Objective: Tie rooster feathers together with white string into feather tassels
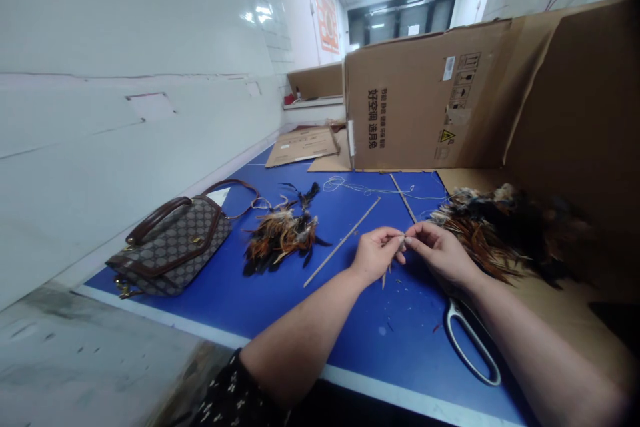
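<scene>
Over a blue worktop (280,307), the left hand (373,257) and right hand (443,253) pinch a small, indistinct piece (403,241) between fingertips, both grips closed. A loosened pinch could drop it; the right forearm could knock the scissors (491,380). Feather bundles (280,237) flank them. Beyond, a carton (410,107) reads "好空调 选月兔".

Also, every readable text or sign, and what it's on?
"好空调 选月兔": big cardboard box, sideways
"节能 静音 健康 环保 智能": same box
Warning triangle, handling icons: same box
White label, wall poster, flat cardboard: too blurred
</scene>
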The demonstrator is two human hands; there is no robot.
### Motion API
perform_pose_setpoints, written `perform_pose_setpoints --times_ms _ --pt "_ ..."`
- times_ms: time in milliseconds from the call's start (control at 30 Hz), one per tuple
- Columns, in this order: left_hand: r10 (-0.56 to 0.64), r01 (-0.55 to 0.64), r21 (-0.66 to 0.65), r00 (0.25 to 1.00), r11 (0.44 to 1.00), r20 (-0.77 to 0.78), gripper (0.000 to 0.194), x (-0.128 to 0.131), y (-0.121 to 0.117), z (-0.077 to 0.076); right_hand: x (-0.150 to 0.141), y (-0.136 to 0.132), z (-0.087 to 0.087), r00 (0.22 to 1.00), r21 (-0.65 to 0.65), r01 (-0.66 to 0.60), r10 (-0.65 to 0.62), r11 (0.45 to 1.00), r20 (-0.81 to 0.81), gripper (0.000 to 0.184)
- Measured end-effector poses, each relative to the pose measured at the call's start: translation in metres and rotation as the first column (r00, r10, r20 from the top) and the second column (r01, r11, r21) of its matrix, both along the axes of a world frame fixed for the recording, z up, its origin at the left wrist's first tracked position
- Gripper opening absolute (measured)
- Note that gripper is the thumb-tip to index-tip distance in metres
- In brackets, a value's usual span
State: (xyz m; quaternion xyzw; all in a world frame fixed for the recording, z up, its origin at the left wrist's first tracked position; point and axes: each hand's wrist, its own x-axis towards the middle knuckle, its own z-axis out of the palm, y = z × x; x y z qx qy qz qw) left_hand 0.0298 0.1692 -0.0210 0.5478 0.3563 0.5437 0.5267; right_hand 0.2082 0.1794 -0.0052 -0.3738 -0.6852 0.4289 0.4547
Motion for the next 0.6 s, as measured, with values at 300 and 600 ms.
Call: perform_pose_setpoints --times_ms 300,600 --pt "-0.009 0.007 0.023 0.997 1.000 0.075 0.037 0.000 -0.003 0.008 0.004 -0.005 0.010 0.998 -0.092 -0.061 0.060 0.994 -0.011 0.035" --pt "0.001 -0.002 0.001 0.994 1.000 0.113 0.037 0.001 -0.005 0.007 0.003 -0.007 0.016 0.993 0.156 -0.023 0.004 0.987 0.119 0.027"
